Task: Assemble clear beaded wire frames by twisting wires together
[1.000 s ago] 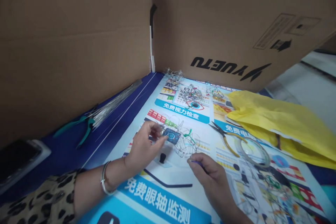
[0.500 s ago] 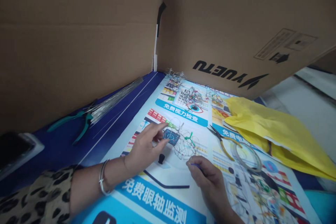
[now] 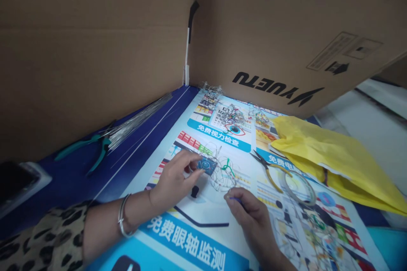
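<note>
A loose tangle of thin wire [image 3: 221, 175], with a green twist on it, lies on the printed poster between my hands. At its left side is my left hand [image 3: 178, 175], thumb and index finger curved with a gap between them. Whether a fine strand touches those fingertips is too small to tell. My right hand [image 3: 249, 211] is closed in a pinch at the tangle's lower right. A thin blue piece [image 3: 235, 199] shows between its fingers; most of it is hidden.
Yellow-handled pliers [image 3: 269, 167] and a clear ring-shaped roll [image 3: 300, 188] lie right of the tangle. Behind are more wire tangles [image 3: 233, 115]. Teal-handled pliers [image 3: 100, 148] and straight wires [image 3: 140, 120] lie left. A yellow bag [image 3: 330, 152] sits right; cardboard walls [image 3: 270, 29] stand behind.
My left index finger has lowered and curled toward the thumb beside the tangle. My right hand keeps its pinch almost in place. The view has shifted slightly.
</note>
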Available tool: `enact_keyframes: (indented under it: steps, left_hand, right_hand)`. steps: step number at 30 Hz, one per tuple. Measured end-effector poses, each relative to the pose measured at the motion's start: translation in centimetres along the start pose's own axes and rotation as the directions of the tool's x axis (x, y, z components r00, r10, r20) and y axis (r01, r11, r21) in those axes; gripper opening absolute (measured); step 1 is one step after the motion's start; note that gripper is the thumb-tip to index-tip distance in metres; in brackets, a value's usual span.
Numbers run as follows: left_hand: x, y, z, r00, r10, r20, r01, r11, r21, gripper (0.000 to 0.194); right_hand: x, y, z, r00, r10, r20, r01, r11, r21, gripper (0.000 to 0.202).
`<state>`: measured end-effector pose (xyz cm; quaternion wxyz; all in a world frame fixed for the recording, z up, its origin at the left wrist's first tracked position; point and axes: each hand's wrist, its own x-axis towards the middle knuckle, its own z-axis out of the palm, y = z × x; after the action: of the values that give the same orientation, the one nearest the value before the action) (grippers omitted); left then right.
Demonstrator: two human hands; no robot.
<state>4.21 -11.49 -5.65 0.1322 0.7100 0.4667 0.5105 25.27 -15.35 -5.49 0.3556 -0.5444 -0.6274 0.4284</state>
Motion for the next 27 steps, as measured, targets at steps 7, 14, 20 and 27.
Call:
enact_keyframes:
  steps: [7,14,20,27]
  left_hand:
    - [-0.07,0.07,-0.10,0.991,0.132,-0.025,-0.133,0.990,-0.044,0.022]
    - [-0.23,0.15,-0.13,0.983,0.182,-0.009,-0.182,0.982,-0.045,0.024]
    - [-0.25,0.05,-0.06,0.984,0.181,0.001,-0.180,0.982,-0.052,0.024]
    - [-0.34,0.16,-0.18,0.987,0.158,0.032,-0.157,0.987,-0.033,0.021]
  right_hand:
    - [0.01,-0.04,0.02,1.000,0.000,0.000,0.000,1.000,0.000,0.020]
    - [0.07,0.30,0.02,1.000,-0.004,0.007,0.004,1.000,0.002,0.020]
    - [0.05,0.61,0.07,1.000,-0.013,0.004,0.013,1.000,0.018,0.019]
    - [-0.12,0.57,-0.05,1.000,-0.016,0.013,0.016,1.000,0.024,0.016]
